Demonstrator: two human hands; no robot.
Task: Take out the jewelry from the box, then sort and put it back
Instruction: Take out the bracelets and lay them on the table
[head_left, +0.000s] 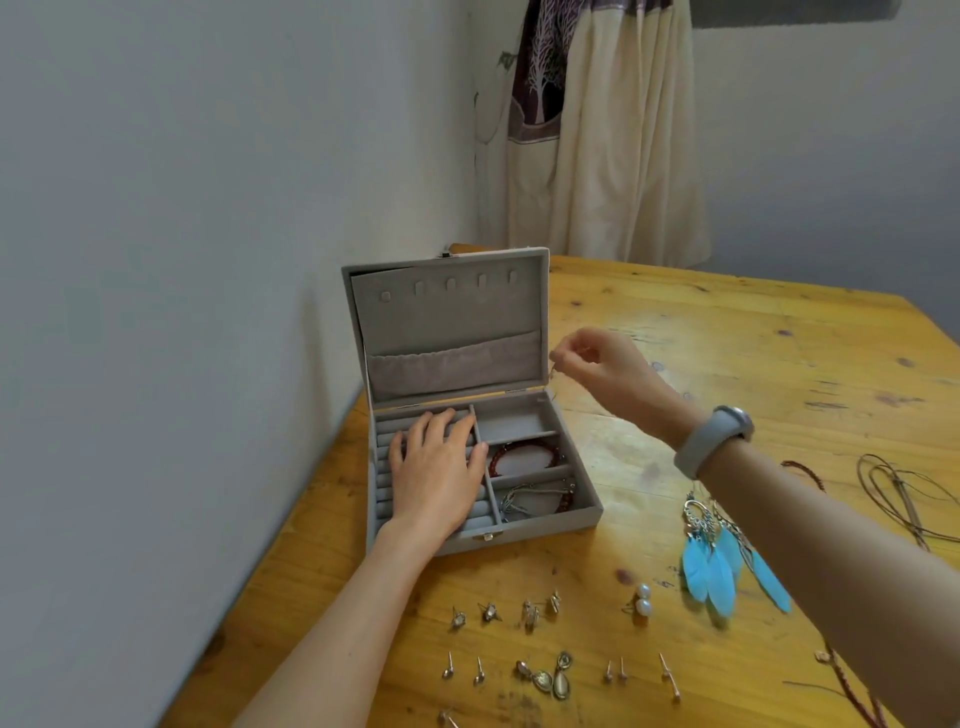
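An open grey jewelry box (582, 512) stands on the wooden table, lid upright. My left hand (439, 473) rests flat on its ring-roll section with fingers straight. A red beaded bracelet (524, 448) lies in the middle right compartment, and a silver chain bracelet (530, 500) lies in the one nearer me. The far right compartment (511, 421) holds nothing. My right hand (597, 364) hovers just right of the lid and pinches a small thin piece of jewelry (555, 370) between finger and thumb. Several stud earrings (524, 613) lie in rows in front of the box.
Blue feather earrings (722, 566) and two pearl studs (643, 598) lie to the right of the box, under my right forearm. Thin cord necklaces (893, 488) lie at the table's right edge. A wall runs along the left; a curtain (602, 130) hangs behind the table.
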